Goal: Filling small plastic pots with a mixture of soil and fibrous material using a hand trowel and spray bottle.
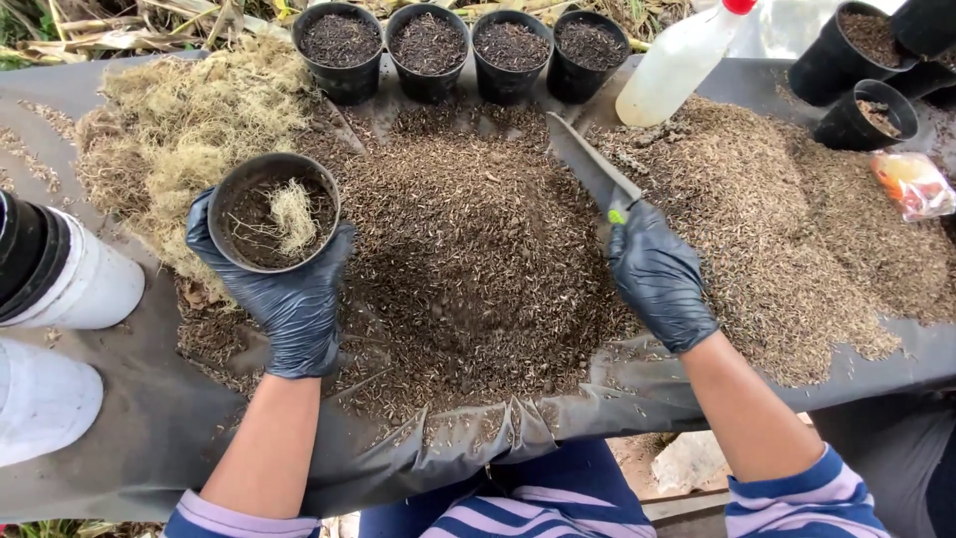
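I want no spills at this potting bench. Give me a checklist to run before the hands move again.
1. Left hand grips the black pot upright: ok.
2. Pot holds dark mix and a pale moss tuft, room left: ok.
3. Right hand holds the trowel, blade off the pile: ok.
4. Loose mix pile lies between the hands: ok.
5. Four filled pots stand upright in a row: ok.
6. White bottle capped tight: cannot tell.
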